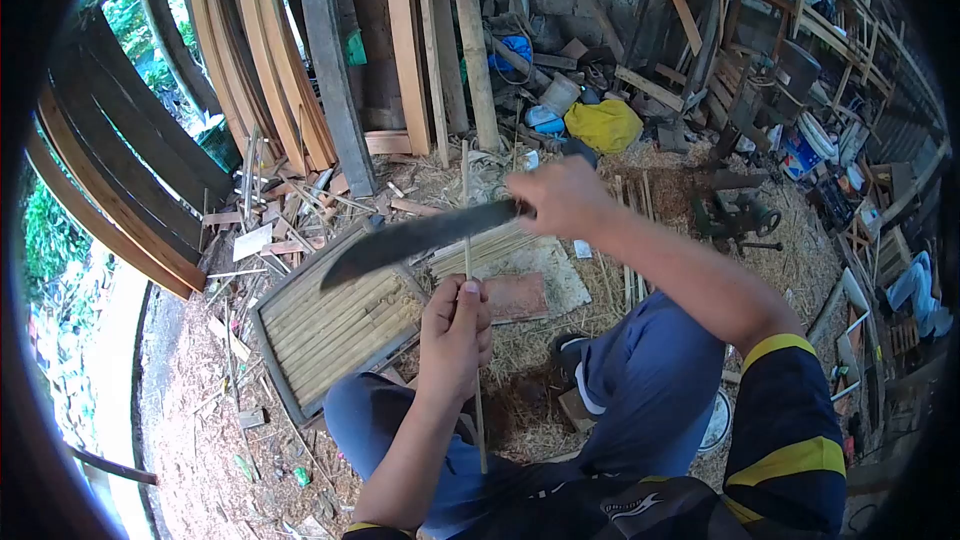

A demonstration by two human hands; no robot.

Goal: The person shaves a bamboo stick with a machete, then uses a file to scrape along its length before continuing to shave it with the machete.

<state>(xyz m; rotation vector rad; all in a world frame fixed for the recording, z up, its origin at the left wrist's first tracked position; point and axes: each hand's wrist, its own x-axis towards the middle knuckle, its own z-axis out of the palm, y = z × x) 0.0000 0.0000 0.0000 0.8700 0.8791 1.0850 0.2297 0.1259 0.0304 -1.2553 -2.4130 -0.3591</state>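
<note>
Left hand (455, 325) fisted around one thin bamboo strip (466, 240), held upright over the knees. Right hand (560, 195) clamps the handle of one big knife (420, 237), blade touching the strip just above the left thumb. Risk: blade slides down the strip into the thumb. One slatted frame (330, 325) on the ground beyond

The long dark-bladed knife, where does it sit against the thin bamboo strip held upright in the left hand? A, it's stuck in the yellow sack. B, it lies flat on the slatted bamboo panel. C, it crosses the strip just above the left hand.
C: the long dark-bladed knife, gripped by the right hand, crosses the thin bamboo strip just above the left hand.
</note>
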